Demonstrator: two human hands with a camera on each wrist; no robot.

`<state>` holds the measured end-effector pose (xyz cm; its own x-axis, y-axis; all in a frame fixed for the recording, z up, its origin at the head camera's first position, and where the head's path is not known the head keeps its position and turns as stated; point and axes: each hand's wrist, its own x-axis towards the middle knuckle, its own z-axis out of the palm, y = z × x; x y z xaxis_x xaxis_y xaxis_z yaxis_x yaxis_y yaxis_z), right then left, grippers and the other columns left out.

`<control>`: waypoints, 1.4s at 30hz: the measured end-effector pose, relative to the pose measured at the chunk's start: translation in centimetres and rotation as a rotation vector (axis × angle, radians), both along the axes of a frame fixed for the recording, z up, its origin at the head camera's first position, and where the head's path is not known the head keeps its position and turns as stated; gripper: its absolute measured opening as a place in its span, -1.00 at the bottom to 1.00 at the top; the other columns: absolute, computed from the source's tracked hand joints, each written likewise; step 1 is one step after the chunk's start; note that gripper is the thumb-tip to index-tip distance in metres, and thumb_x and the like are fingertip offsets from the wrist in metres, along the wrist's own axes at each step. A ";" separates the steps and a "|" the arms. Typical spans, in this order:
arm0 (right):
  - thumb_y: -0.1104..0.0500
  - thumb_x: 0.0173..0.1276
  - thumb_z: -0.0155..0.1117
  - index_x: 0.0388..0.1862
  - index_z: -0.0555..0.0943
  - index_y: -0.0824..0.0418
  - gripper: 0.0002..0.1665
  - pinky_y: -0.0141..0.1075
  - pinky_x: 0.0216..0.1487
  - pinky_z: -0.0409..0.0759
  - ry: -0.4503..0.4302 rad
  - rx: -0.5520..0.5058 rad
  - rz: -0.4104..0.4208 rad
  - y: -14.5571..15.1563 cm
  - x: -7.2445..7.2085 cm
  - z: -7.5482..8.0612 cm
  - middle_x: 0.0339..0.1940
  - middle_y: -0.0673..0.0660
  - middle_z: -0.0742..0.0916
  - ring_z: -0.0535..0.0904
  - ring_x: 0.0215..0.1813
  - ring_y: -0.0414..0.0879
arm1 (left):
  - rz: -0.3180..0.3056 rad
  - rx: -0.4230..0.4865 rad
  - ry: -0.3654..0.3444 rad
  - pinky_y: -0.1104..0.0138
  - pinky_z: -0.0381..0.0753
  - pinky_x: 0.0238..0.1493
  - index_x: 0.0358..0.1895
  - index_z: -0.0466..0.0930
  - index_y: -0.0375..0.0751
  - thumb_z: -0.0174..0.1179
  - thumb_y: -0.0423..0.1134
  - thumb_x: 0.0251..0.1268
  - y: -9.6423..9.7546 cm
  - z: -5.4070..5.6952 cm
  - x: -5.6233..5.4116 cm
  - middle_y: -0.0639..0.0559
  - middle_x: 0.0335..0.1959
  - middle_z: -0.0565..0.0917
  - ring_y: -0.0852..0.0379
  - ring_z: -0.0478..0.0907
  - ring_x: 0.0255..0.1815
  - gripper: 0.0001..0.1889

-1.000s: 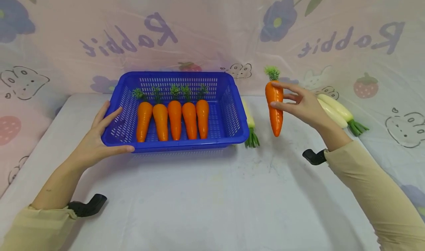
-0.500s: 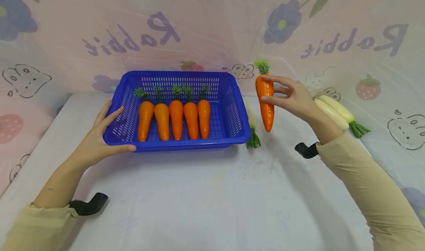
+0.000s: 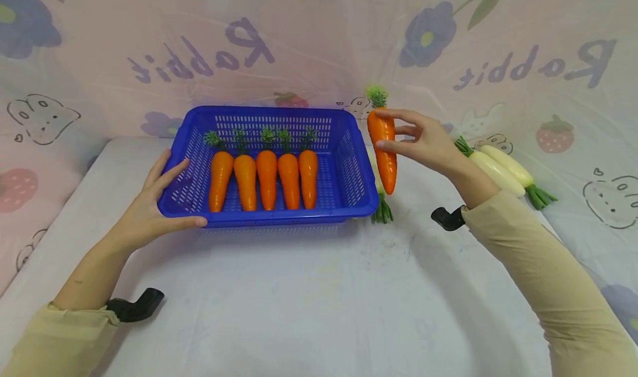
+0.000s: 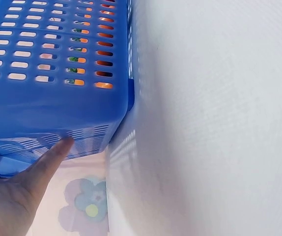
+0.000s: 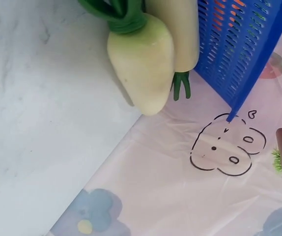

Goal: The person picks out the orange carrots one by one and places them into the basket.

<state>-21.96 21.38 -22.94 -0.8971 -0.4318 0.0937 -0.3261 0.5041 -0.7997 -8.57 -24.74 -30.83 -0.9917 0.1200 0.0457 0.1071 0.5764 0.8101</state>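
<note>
My right hand (image 3: 421,147) pinches an orange toy carrot (image 3: 385,153) with a leafy green top between thumb and fingers. The carrot is held up just right of a blue perforated basket (image 3: 294,217), its top overlapping the backdrop. Several more carrots (image 3: 267,180) lie side by side in the basket, tops toward the far wall. My left hand (image 3: 144,211) rests against the basket's left end, fingers spread over the side rim and thumb along the front rim. In the left wrist view, a finger (image 4: 52,157) lies straight along the basket's wall.
White radishes (image 5: 143,64) with green tops lie close beside the basket's right end, partly behind the carrot in the head view. More white radishes (image 3: 498,172) lie at the table's right, behind the right forearm. A rabbit-print cloth (image 3: 319,45) hangs behind the white table (image 3: 299,299).
My right hand has carried the carrot leftward and slightly up, toward the basket's right rim. The left hand keeps its place on the basket. Another radish top shows at the right.
</note>
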 end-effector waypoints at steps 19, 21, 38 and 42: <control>-0.02 0.23 0.38 0.34 0.45 -0.13 -0.33 0.09 0.22 0.52 -0.019 0.142 0.087 -3.8 -1.5 1.6 0.41 0.01 0.42 0.47 0.30 0.13 | 0.005 -0.006 0.007 -0.52 -0.33 0.22 0.55 -0.11 0.07 0.45 -0.18 -0.02 0.0 -0.1 0.1 0.22 0.56 -0.50 -0.28 -0.53 0.54 0.10; -0.05 0.22 0.38 0.34 0.45 -0.13 -0.32 0.08 0.21 0.52 -0.015 0.188 0.088 -4.1 -1.6 1.8 0.41 0.01 0.43 0.48 0.30 0.12 | 0.004 -0.008 0.005 -0.52 -0.34 0.22 0.55 -0.11 0.07 0.46 -0.18 -0.02 0.1 -0.1 0.1 0.21 0.56 -0.50 -0.28 -0.53 0.54 0.10; 0.01 0.25 0.36 0.34 0.45 0.03 -0.33 0.00 0.21 0.55 -0.091 0.371 0.177 -7.2 -3.3 2.6 0.32 0.17 0.48 0.42 0.35 0.22 | -0.006 -0.001 0.009 -0.52 -0.31 0.23 0.55 -0.09 0.06 0.45 -0.18 -0.01 0.0 0.1 0.1 0.19 0.56 -0.49 -0.30 -0.51 0.54 0.08; 0.01 0.24 0.36 0.34 0.46 0.04 -0.33 -0.04 0.22 0.53 -0.071 0.393 0.183 -8.1 -3.7 2.4 0.30 0.17 0.49 0.45 0.28 0.13 | -0.009 -0.003 0.008 -0.52 -0.31 0.23 0.55 -0.10 0.07 0.45 -0.17 -0.01 -0.1 0.1 0.2 0.19 0.56 -0.49 -0.30 -0.51 0.54 0.09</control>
<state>-25.70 13.23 -20.53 -0.8011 -0.5744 -0.1683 -0.3894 0.7136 -0.5824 -8.42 -24.79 -30.69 -0.9902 0.1290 0.0538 0.1191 0.5775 0.8076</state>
